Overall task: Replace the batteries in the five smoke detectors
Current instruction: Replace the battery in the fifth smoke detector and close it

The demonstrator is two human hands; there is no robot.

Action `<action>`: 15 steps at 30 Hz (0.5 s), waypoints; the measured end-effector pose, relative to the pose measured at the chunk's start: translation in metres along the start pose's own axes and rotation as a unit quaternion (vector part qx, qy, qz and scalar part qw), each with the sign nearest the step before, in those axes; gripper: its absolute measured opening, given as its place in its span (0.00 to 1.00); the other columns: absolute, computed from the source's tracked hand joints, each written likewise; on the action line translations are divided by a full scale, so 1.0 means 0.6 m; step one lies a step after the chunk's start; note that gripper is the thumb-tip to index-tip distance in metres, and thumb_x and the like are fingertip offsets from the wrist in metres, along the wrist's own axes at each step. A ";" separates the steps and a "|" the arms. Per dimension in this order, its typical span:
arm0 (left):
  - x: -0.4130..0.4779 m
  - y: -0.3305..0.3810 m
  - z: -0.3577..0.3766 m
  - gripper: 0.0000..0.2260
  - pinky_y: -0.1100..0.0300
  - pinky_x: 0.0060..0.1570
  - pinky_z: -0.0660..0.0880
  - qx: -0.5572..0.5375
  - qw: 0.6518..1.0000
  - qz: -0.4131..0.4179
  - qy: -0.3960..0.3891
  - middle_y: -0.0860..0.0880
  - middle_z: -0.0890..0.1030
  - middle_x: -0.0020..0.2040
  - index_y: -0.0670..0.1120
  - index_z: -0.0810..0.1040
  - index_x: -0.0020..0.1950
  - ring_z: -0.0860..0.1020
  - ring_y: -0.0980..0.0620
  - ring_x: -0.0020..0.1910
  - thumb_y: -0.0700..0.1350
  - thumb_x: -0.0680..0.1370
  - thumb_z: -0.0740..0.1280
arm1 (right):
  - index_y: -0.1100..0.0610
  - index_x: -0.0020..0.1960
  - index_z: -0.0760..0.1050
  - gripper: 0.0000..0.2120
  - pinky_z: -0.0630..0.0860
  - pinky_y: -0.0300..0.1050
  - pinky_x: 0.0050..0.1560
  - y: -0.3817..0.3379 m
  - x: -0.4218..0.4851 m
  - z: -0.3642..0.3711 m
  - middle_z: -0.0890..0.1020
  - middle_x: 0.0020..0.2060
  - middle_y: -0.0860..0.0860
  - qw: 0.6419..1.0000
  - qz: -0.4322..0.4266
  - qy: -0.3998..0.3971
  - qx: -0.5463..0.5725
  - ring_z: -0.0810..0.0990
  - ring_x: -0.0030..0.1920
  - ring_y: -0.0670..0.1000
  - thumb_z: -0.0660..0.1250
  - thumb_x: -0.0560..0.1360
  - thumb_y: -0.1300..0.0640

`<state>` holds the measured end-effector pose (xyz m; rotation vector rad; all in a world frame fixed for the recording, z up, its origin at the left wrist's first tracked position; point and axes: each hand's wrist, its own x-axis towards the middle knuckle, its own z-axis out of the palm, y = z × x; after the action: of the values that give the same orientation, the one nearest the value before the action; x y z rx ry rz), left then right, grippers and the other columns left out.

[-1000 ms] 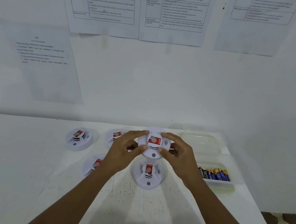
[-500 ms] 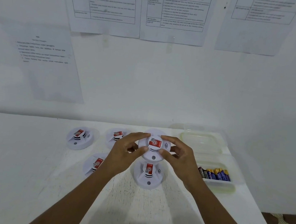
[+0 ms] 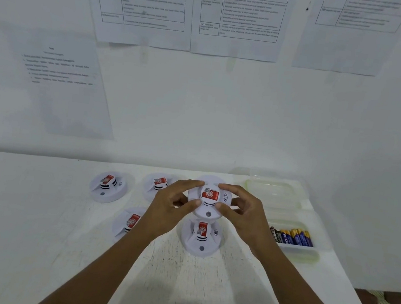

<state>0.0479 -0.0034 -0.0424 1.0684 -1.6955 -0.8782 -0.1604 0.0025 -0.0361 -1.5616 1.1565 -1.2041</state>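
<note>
Nearest, on white table (image 3: 188,290): front detector (image 3: 202,238), label up. Just behind it: held detector (image 3: 209,199), clasped at its sides by left hand (image 3: 169,206) and right hand (image 3: 247,216), fingers curled round rim. Right: batteries (image 3: 292,236) in clear tray (image 3: 296,251). Far left: another detector (image 3: 108,187).

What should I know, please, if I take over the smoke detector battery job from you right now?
Left hand and right hand both grip the held detector, face up, case closed.
On the table lie the far-left detector, back detector, near-left detector and front detector, all closed.
Batteries sit in the tray at the right.
Done: nothing that shows. Left: open the held one, swap batteries, then the other four.
</note>
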 end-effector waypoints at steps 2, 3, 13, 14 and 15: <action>0.000 0.001 -0.001 0.16 0.65 0.44 0.78 -0.001 1.000 -0.001 0.002 0.55 0.79 0.60 0.58 0.75 0.62 0.82 0.54 0.45 0.44 0.77 0.69 | 0.51 0.61 0.79 0.16 0.83 0.49 0.50 0.000 0.002 0.001 0.83 0.56 0.46 1.000 0.001 0.001 0.000 0.83 0.52 0.49 0.74 0.73 0.59; 0.001 0.002 -0.002 0.16 0.67 0.43 0.78 0.000 1.000 0.000 0.003 0.55 0.79 0.60 0.58 0.75 0.62 0.81 0.55 0.45 0.44 0.77 0.69 | 0.52 0.61 0.79 0.16 0.83 0.49 0.50 0.001 0.002 0.002 0.83 0.56 0.46 1.000 0.000 0.001 0.002 0.83 0.52 0.49 0.74 0.73 0.59; 0.000 -0.001 -0.002 0.16 0.68 0.43 0.77 0.008 1.000 -0.001 0.004 0.61 0.79 0.56 0.58 0.74 0.62 0.82 0.56 0.46 0.44 0.76 0.69 | 0.51 0.59 0.80 0.16 0.83 0.50 0.48 0.006 0.003 0.006 0.83 0.56 0.44 1.000 0.000 0.002 0.005 0.84 0.51 0.49 0.74 0.73 0.60; 0.000 0.000 -0.002 0.16 0.68 0.43 0.77 0.007 1.000 0.001 0.004 0.60 0.79 0.57 0.57 0.75 0.62 0.82 0.56 0.46 0.44 0.76 0.69 | 0.51 0.59 0.80 0.16 0.83 0.50 0.48 0.006 0.003 0.006 0.83 0.56 0.44 1.000 0.000 0.002 0.004 0.84 0.51 0.49 0.74 0.73 0.60; 0.000 0.001 -0.003 0.16 0.68 0.43 0.77 0.007 1.000 0.001 0.005 0.59 0.80 0.57 0.57 0.75 0.62 0.82 0.56 0.45 0.43 0.76 0.69 | 0.51 0.60 0.80 0.16 0.83 0.50 0.49 0.006 0.004 0.006 0.83 0.56 0.44 1.000 0.000 0.003 0.003 0.84 0.51 0.49 0.74 0.73 0.60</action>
<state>0.0495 -0.0032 -0.0413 1.0778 -1.6974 -0.8590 -0.1571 -0.0002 -0.0397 -1.5539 1.1548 -1.2118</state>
